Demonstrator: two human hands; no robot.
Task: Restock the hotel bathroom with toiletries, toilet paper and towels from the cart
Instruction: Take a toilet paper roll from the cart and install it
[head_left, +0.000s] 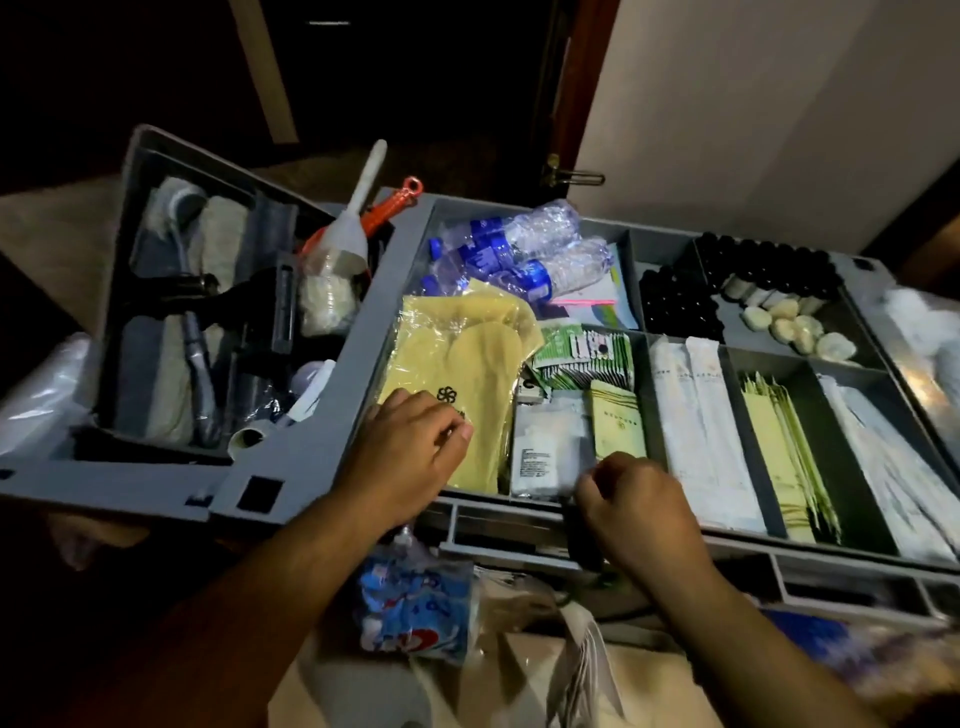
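Dim corridor, pale wall behind a housekeeping cart topped by a grey divided tray. In its near-left compartment lies a yellow wrapped pack; the left hand rests on it, fingers curled, grip unclear. At the tray's near rim the right hand curls beside a white packet, hold unclear. Water bottles fill the far-left compartment.
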